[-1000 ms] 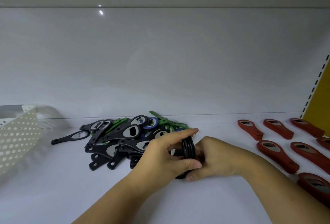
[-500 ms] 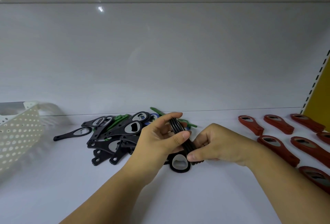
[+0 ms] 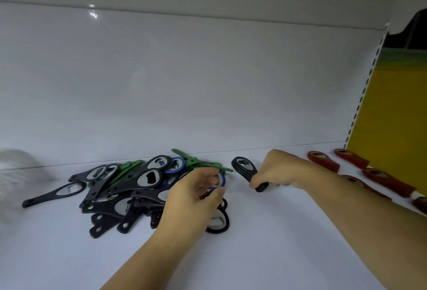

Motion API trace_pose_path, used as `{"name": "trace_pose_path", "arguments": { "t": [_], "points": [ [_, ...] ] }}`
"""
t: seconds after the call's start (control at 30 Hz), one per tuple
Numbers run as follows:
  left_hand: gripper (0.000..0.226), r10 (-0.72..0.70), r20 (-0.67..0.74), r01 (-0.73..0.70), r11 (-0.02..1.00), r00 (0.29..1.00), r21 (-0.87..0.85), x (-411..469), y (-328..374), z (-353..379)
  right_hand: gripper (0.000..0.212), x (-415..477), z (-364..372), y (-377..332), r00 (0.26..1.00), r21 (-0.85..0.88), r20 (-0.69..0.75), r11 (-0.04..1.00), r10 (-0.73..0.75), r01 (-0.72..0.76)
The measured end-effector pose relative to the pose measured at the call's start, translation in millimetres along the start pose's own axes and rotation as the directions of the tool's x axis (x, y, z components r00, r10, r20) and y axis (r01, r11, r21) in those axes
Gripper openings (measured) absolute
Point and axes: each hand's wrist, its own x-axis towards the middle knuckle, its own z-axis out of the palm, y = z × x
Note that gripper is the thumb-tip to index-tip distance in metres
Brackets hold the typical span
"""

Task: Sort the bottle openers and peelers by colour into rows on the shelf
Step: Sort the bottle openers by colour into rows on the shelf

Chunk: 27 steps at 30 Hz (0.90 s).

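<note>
Black bottle openers (image 3: 246, 170), stacked, rest on the white shelf (image 3: 254, 255) between the mixed pile (image 3: 147, 179) and the red rows (image 3: 388, 181), their handles pinched by the right hand (image 3: 277, 172). The left hand (image 3: 194, 197) curls over a blue opener (image 3: 222, 179); whether it has hold cannot be told. Advice: square the stack parallel to the red rows before releasing.

L hand (image 3: 196, 197) hovers w/ fingers curled; R hand (image 3: 277, 170) grips black openers (image 3: 245, 169), both forearms extended.
</note>
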Motion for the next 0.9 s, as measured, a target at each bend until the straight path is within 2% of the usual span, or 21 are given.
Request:
{"name": "trace_pose_path", "arguments": {
  "t": [0.1,0.2,0.4,0.5,0.63,0.73,0.8,0.9],
  "points": [
    [0.02,0.017,0.028,-0.018,0.998,0.999,0.056,0.6,-1.2,0.8,0.032,13.9,-11.8,11.5,0.992,-0.124,-0.032,0.984,0.122,-0.125],
    [0.025,-0.002,0.018,0.001,0.998,1.0,0.061,0.9,-2.0,-1.4,0.029,27.3,-18.9,16.7,0.982,-0.193,-0.045,0.963,0.184,-0.189],
    [0.026,0.018,-0.003,-0.018,0.995,1.0,0.102,2.3,-1.9,-5.5,0.029,49.2,-20.3,13.6,0.974,-0.292,-0.053,0.929,0.222,-0.228],
    [0.026,0.036,-0.059,-0.029,0.993,0.998,0.116,3.7,0.4,-9.5,0.029,54.8,-18.7,13.1,0.977,-0.315,-0.045,0.926,0.207,-0.21],
    [0.024,0.016,-0.179,-0.007,0.999,0.984,0.051,6.4,1.0,-15.0,0.036,51.4,-22.9,16.9,0.984,-0.332,-0.052,0.927,0.168,-0.176],
    [0.025,-0.003,-0.258,0.005,1.0,0.966,0.009,7.8,0.1,-18.2,0.046,41.3,-24.1,10.7,0.98,-0.361,-0.186,0.923,0.07,-0.134],
    [0.024,-0.015,-0.316,0.011,1.0,0.949,-0.013,8.8,0.5,-21.1,0.05,30.0,-18.5,-4.8,0.97,-0.275,-0.24,0.96,-0.023,-0.045],
    [0.023,-0.013,-0.378,0.004,1.0,0.926,-0.026,11.6,1.0,-25.4,0.055,6.4,7.2,-34.3,0.98,-0.117,-0.134,0.984,-0.151,0.135]
  ]
}}
